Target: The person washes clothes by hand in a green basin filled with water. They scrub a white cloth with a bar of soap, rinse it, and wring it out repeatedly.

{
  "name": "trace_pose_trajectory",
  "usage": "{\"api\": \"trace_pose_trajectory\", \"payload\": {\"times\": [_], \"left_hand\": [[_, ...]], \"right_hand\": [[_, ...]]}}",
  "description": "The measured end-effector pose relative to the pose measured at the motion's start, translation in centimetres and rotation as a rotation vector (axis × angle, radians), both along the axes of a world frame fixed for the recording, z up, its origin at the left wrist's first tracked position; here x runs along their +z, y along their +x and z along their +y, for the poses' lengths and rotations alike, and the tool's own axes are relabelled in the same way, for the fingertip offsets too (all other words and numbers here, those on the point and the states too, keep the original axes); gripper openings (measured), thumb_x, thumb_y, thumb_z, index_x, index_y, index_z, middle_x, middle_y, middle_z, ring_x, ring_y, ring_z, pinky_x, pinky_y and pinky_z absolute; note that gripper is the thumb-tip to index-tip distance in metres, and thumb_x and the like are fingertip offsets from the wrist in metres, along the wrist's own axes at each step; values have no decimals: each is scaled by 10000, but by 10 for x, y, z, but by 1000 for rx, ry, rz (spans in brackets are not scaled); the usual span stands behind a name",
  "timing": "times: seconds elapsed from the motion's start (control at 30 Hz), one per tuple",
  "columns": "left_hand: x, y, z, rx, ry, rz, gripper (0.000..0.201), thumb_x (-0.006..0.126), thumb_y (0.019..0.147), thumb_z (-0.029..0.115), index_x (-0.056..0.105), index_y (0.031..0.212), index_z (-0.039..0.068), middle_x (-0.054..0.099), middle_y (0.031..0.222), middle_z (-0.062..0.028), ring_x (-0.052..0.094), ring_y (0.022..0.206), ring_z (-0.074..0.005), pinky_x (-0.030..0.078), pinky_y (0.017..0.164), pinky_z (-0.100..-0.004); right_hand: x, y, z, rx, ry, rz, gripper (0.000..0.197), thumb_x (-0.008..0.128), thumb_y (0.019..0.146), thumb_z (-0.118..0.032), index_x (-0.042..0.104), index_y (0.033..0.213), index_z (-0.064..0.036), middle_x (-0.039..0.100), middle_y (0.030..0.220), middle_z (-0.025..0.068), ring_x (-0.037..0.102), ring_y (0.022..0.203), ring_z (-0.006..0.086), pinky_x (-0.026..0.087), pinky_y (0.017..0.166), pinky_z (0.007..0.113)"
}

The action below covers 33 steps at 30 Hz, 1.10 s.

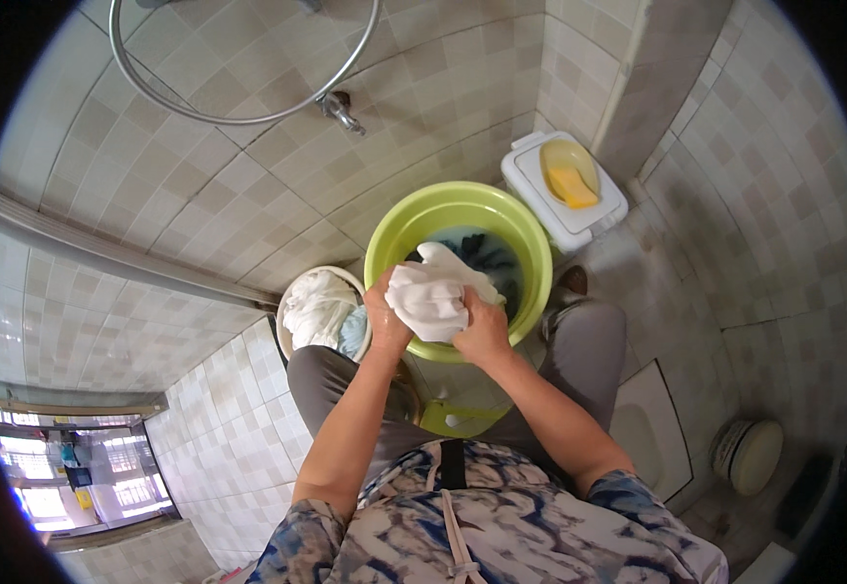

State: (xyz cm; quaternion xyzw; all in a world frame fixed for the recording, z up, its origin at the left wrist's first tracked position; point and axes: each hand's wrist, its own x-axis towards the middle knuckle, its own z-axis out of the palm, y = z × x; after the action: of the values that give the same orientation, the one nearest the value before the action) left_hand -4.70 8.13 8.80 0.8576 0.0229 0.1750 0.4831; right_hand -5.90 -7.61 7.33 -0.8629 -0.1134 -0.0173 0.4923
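Note:
A bunched white cloth [430,300] is gripped between my two hands above a large lime-green basin [391,219]. My left hand [386,316] holds its left side, with the fingers partly hidden by the fabric. On the other side, my right hand [482,329] clasps the lower right of the cloth. Water stands in the basin, and dark cloth [480,250] lies in it behind my hands. To the left of the basin, a smaller pale bucket [284,341] is heaped with white cloth [319,307] and a light blue piece [352,331].
Beyond the basin at right stands a white lidded box [579,229] bearing a yellow bowl [570,161] and a yellow block [572,188]. A wall tap [344,115] and metal hose [248,119] are above. A squat toilet [647,433] and round tub [750,456] lie right.

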Motion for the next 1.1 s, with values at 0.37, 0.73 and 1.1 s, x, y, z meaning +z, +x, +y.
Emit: {"api": "trace_pose_trajectory", "payload": {"times": [0.37, 0.73, 1.1], "left_hand": [[18, -33, -10, -243, -24, 110, 319, 706, 660, 61, 649, 974, 58, 666, 864, -78, 631, 774, -159, 482, 714, -276], [8, -42, -19, -195, 455, 420, 328, 656, 683, 254, 592, 953, 80, 617, 824, -190, 593, 788, -370, 475, 683, -435], [-28, 4, 34, 10, 114, 378, 349, 634, 736, 224, 589, 1024, 31, 640, 886, -167, 617, 820, -296, 473, 722, -357]], "right_hand": [[-11, 17, -22, 339, -59, 161, 360, 669, 680, -160, 551, 1007, -65, 549, 940, 139, 518, 936, 357, 429, 784, 404], [-45, 32, -16, -146, 1043, 267, 146, 599, 719, -66, 528, 840, -22, 543, 788, 139, 542, 713, 273, 435, 674, 281], [4, 15, -19, 335, -92, 216, 496, 676, 676, -295, 500, 1025, 9, 601, 796, 221, 582, 781, 396, 461, 694, 436]]}}
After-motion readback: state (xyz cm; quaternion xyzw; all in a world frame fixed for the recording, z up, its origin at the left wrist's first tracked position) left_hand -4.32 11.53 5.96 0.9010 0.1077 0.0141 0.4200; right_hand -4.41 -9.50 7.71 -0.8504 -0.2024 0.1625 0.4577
